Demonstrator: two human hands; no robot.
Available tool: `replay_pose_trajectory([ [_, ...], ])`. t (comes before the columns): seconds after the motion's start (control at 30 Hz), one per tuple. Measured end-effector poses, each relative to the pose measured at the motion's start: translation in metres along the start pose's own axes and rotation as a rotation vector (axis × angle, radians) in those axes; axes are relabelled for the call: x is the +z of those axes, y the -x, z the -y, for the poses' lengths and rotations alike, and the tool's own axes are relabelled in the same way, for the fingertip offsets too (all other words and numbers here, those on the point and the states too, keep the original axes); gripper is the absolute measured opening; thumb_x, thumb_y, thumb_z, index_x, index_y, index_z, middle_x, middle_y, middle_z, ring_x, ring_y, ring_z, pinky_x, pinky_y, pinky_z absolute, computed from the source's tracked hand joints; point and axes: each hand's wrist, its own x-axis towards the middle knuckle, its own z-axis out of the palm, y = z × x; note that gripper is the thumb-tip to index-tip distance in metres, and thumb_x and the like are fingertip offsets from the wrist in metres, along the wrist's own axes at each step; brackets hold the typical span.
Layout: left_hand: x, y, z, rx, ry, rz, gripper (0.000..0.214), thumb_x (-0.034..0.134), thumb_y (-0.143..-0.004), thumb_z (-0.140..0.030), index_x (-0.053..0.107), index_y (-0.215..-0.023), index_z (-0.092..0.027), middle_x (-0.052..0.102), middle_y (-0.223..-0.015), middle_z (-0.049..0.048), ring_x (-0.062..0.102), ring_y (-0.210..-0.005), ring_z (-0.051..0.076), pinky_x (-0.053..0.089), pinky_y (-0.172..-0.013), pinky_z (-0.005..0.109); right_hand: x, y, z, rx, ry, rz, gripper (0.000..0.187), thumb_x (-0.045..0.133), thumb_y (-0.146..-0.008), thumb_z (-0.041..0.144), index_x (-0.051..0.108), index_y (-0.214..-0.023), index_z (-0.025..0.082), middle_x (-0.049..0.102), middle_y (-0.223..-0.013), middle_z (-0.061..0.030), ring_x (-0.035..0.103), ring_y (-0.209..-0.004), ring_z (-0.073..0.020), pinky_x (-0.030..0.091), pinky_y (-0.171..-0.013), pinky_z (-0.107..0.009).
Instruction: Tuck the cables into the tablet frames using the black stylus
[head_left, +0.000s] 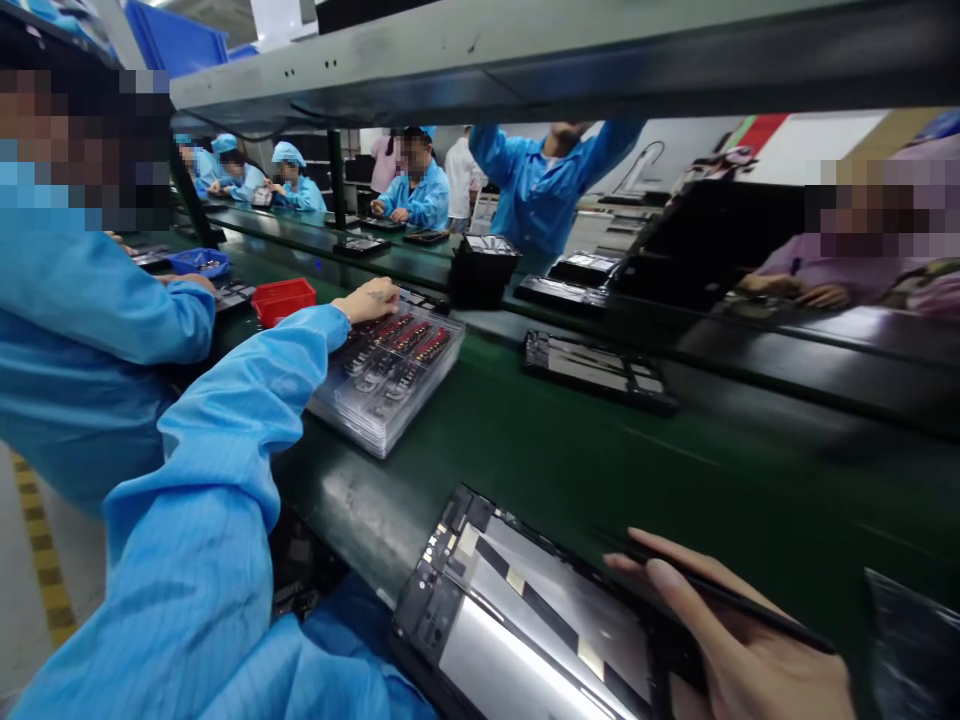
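My left hand (369,300) reaches out to the far left corner of a stack of clear plastic trays (390,425). Its fingers bend down together there, and what they pinch, if anything, is hidden. Rows of small circuit parts with red and black pieces (409,340) lie in the top tray's compartments. Close to me lies an opened tablet (517,640), its silvery battery area and black strips showing. Beside its right edge my right hand (757,650) is closed around slim black tweezers (750,605), whose tips point left above the bench.
Another opened device (596,370) lies farther back on the green bench (480,440). A red bin (283,300) and a blue bin (199,262) stand at left, near a co-worker's sleeve (150,300). A dark plastic bag (911,640) lies at right. A metal shelf (525,70) hangs overhead.
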Motion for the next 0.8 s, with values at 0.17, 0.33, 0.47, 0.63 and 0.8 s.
replay_pose_trajectory([
  [0.17, -0.023, 0.015, -0.006, 0.007, 0.059, -0.135, 0.023, 0.054, -0.092, -0.022, 0.066, -0.105, -0.007, 0.063, -0.094, 0.0132, 0.058, -0.091, 0.022, 0.041, -0.085, 0.031, -0.006, -0.001, 0.003, 0.058, 0.047, -0.011, 0.052, 0.065, -0.081, 0.066, 0.075, -0.104, 0.021, 0.070, -0.102, -0.0081, 0.070, -0.093, -0.0233, 0.060, -0.088, -0.031],
  [0.33, -0.071, 0.040, -0.059, 0.177, 0.195, -0.393, 0.018, 0.061, -0.091, -0.021, 0.067, -0.104, -0.010, 0.066, -0.094, 0.0075, 0.060, -0.087, 0.016, 0.043, -0.082, 0.027, 0.001, -0.001, 0.038, -0.133, -0.197, 0.070, 0.039, 0.061, -0.090, 0.055, 0.067, -0.083, 0.017, 0.066, -0.091, -0.0095, 0.066, -0.101, -0.0220, 0.055, -0.091, -0.030],
  [0.47, -0.083, 0.092, -0.165, 0.597, 0.160, -0.736, 0.015, 0.054, -0.097, -0.019, 0.067, -0.093, -0.012, 0.064, -0.087, 0.0060, 0.060, -0.084, 0.016, 0.047, -0.076, 0.027, 0.027, 0.005, 0.078, 0.238, -0.588, 0.406, 0.033, 0.069, -0.088, 0.046, 0.066, -0.097, 0.015, 0.051, -0.065, -0.0012, 0.049, -0.054, -0.0082, 0.046, -0.055, -0.020],
  [0.63, -0.067, 0.171, -0.260, 1.229, -0.083, -0.852, 0.022, 0.054, -0.099, -0.026, 0.073, -0.096, -0.015, 0.066, -0.089, 0.0061, 0.062, -0.079, 0.014, 0.051, -0.067, 0.028, 0.045, 0.011, 0.093, 0.498, -0.910, 0.459, 0.043, 0.079, -0.077, 0.050, 0.060, -0.075, 0.011, 0.051, -0.071, -0.0015, 0.045, -0.061, -0.0064, 0.044, -0.059, -0.019],
  [0.8, -0.049, 0.185, -0.272, 1.364, -0.014, -0.888, 0.019, 0.062, -0.092, -0.026, 0.076, -0.096, -0.015, 0.067, -0.091, 0.0045, 0.065, -0.084, 0.015, 0.056, -0.079, 0.027, 0.040, 0.017, 0.091, 0.593, -0.925, 0.312, 0.040, 0.089, -0.068, 0.039, 0.068, -0.089, 0.012, 0.060, -0.087, -0.0026, 0.055, -0.076, -0.0070, 0.047, -0.066, -0.014],
])
